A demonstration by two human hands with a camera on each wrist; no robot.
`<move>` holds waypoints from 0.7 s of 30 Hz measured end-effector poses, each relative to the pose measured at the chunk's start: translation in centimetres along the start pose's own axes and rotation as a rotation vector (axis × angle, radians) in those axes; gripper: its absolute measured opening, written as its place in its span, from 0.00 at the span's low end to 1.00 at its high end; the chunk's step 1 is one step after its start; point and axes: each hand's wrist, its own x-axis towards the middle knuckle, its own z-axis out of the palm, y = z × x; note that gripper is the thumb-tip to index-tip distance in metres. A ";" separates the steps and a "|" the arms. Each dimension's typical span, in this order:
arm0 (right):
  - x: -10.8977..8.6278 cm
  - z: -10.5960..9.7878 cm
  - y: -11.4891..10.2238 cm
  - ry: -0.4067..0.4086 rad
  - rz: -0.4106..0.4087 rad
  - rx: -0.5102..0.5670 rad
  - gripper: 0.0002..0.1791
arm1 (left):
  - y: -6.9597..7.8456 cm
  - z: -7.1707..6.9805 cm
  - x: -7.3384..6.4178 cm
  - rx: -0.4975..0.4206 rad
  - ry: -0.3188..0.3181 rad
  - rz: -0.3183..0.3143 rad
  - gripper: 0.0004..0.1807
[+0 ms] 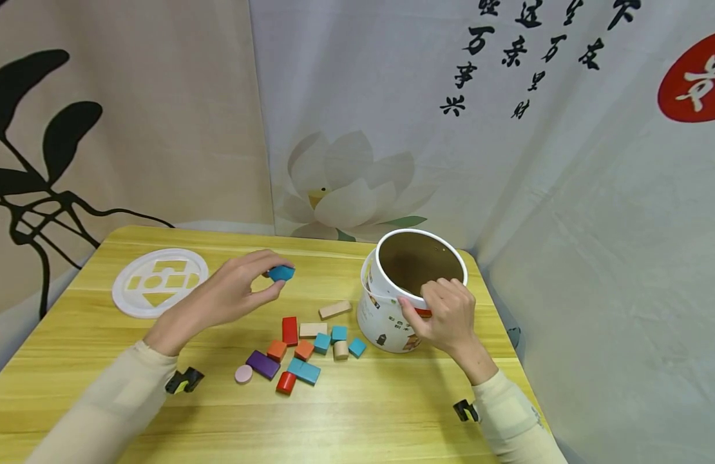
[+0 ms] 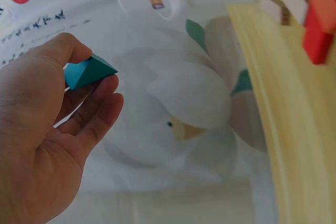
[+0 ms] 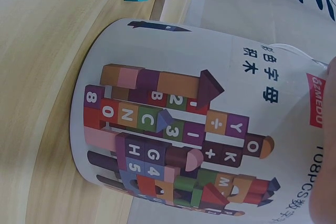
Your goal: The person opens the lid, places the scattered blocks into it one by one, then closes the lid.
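My left hand (image 1: 232,290) pinches a blue triangular block (image 1: 281,273) between thumb and fingers, held above the table. In the left wrist view the block (image 2: 92,72) shows its wedge shape between the fingertips. My right hand (image 1: 448,314) grips the near rim of a white bucket (image 1: 386,322), thumb outside, other fingers hidden over the edge. The bucket stands tilted slightly toward me, and its visible inside is brown. Left of it lie loose wooden blocks, among them a purple block (image 1: 263,365), a red block (image 1: 290,331) and a blue block (image 1: 304,371).
A round white lid (image 1: 125,293) with shaped cut-outs lies at the table's left. A natural wood block (image 1: 335,310) lies near the bucket. Printed cloth (image 1: 357,116) hangs behind the table (image 1: 334,432), whose right edge is close to the bucket.
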 end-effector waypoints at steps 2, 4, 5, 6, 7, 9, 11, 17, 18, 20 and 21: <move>0.0 0.0 0.0 0.000 -0.001 -0.001 0.32 | 0.4 0.1 1.2 -0.018 0.002 0.030 0.17; 0.0 0.0 0.0 0.001 -0.003 -0.002 0.33 | 0.8 0.1 2.5 -0.035 -0.002 0.057 0.16; 0.0 0.0 0.0 0.002 0.000 -0.001 0.33 | 1.1 0.1 3.1 -0.041 -0.008 0.066 0.15; 0.0 0.0 0.0 0.002 -0.001 -0.001 0.33 | 1.3 0.2 3.7 -0.047 -0.014 0.077 0.15; 0.0 0.0 -0.1 0.001 -0.001 -0.001 0.33 | 1.6 0.2 4.4 -0.052 -0.021 0.085 0.14; 0.0 0.0 -0.1 0.000 0.000 -0.002 0.33 | 2.0 0.3 5.6 -0.064 -0.028 0.106 0.14; 0.0 0.0 -0.1 -0.001 0.002 -0.001 0.33 | 2.5 0.4 6.8 -0.080 -0.028 0.134 0.14; 0.0 0.0 -0.1 0.000 0.003 0.000 0.32 | 3.6 1.2 9.9 -0.120 -0.041 0.192 0.15; 0.0 0.0 -0.2 0.000 0.004 0.001 0.32 | 3.8 1.4 10.3 -0.126 -0.045 0.198 0.15; 0.0 0.0 -0.2 0.000 0.004 0.002 0.32 | 4.2 1.7 11.1 -0.138 -0.050 0.212 0.15; 0.0 0.0 -0.2 -0.002 0.003 0.002 0.32 | 4.3 1.9 11.6 -0.146 -0.051 0.220 0.15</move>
